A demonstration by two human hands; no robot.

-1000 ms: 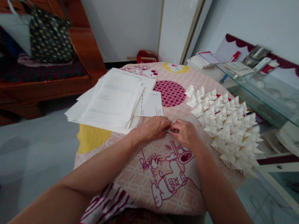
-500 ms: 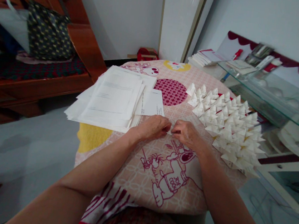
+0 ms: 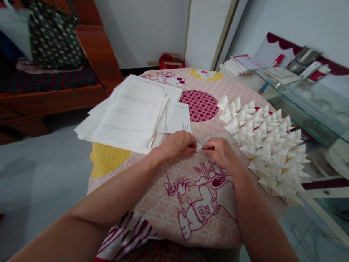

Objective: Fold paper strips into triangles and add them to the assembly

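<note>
My left hand and my right hand meet over the pink cartoon-printed cloth. Both are closed in a pinch on a small folded piece of white paper, of which only a sliver shows between the fingertips. To the left of my hands lies a stack of white paper sheets. To the right stands a cluster of several folded white paper triangles, points up, in rows.
A glass shelf with books and small items runs along the right wall. A dark patterned bag sits on a wooden bench at the left. Grey floor lies at the lower left.
My hands have shifted slightly up and apart on the paper piece, which now shows as a small white tip between them. The view has tilted a little.
</note>
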